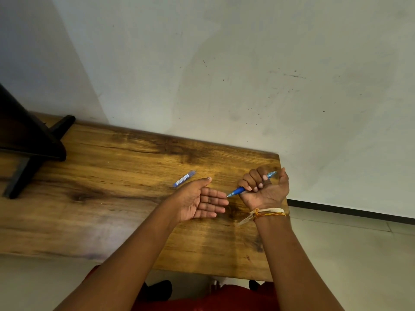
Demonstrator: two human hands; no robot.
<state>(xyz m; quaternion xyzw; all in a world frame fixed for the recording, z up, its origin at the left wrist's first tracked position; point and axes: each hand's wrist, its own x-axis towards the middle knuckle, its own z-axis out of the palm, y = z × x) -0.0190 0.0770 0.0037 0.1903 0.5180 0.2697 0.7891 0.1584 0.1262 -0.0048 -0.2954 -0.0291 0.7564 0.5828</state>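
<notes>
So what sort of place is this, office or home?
Likely a plain study or work corner; office or home is unclear. A wooden table stands against a bare grey wall, the right hand grips a blue pen, and a small blue case lies on it.

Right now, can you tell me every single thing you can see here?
blue plastic pen: one, blue, held in the right-hand grip, tip pointing at the left fingers
small flat blue plastic case: one, blue with a white label, lying on the table beyond the left-hand grip
brown wooden table: one, brown, against the wall
black stand: one, black, far left on the table
whitish wall: one, whitish, behind the table
pale tiled floor: one, pale grey, right of the table
red clothing: one, red, bottom edge
cream and orange thread wristband: one, right wrist
left-hand grip: one, open, palm up
right-hand grip: one, curled round the pen
</notes>
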